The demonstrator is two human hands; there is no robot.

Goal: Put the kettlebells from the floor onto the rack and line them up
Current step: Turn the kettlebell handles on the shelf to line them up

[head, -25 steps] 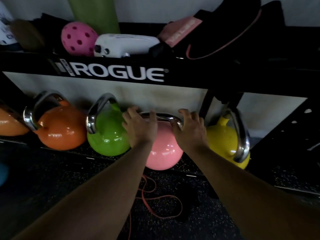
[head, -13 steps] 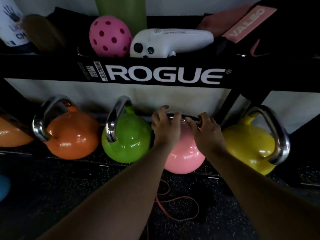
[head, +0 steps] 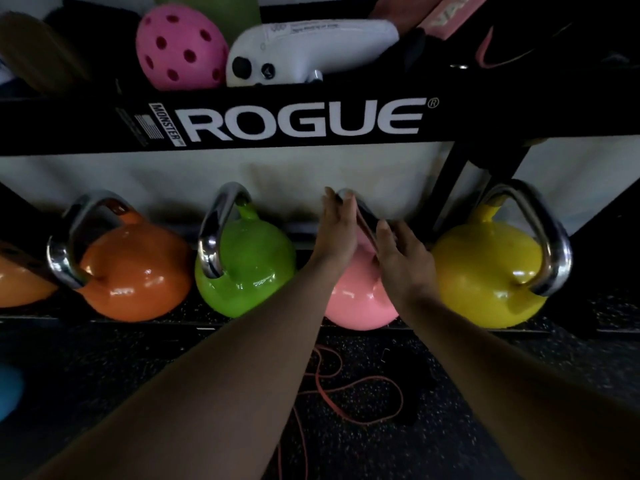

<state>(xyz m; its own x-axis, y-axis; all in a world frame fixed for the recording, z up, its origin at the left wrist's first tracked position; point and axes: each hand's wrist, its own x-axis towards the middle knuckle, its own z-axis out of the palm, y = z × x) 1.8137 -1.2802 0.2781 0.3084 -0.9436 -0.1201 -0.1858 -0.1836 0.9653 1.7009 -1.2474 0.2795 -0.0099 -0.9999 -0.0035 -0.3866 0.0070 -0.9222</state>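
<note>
Pink kettlebell sat on rack shelf between green and yellow. Left hand and right hand, fingers loose, flanked its handle. Best turned slowly until handle matched neighbours'.

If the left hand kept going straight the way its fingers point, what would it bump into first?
Probably the pale wall behind the rack. The left hand lies flat along the pink kettlebell's steel handle, fingers aimed up and back. Nothing else shows in that line, though depth is unclear.
</note>
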